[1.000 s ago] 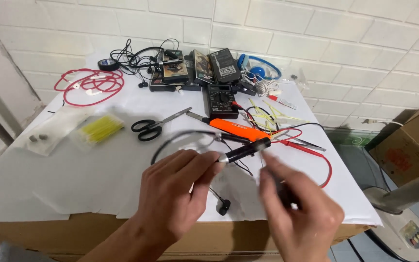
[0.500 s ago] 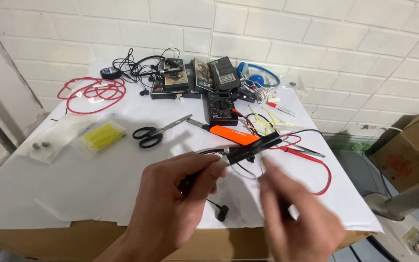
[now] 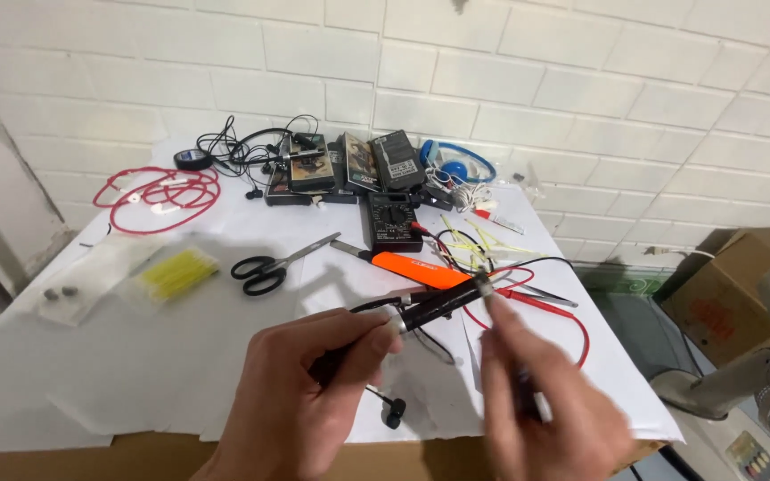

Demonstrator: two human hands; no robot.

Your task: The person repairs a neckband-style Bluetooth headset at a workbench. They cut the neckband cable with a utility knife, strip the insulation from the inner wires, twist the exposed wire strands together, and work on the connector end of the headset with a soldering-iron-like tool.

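A: The black, rod-shaped soldering tool with the metal tip — where does it sit?

B: In the left hand. Its fingers wrap tight around the rear of the barrel, thumb on top, and the tool slants up and to the right, held above the white paper-covered worktop near its front edge.

A: And the other hand?

B: The right hand is blurred. Its index finger reaches up to the tool's front end and touches or almost touches it; whether the fingers pinch anything I cannot tell. Something dark and slim may lie in that palm, but it is too smeared to name.

A: What step would you call it?

B: I judge it as work at the tip, steadied by the left hand. Anything further calls for a still barrel and a fine touch from the right index finger and thumb.

A: The pose?

B: Both forearms come in from the bottom edge, hands close together, backs upward.

A: Around them?

B: Just under the hands, a black earbud on a thin wire. Beyond the tool, an orange-handled utility knife, red probe leads, and black scissors. Further back, a dark multimeter; left, a coil of red cable and a clear bag of yellow pieces.
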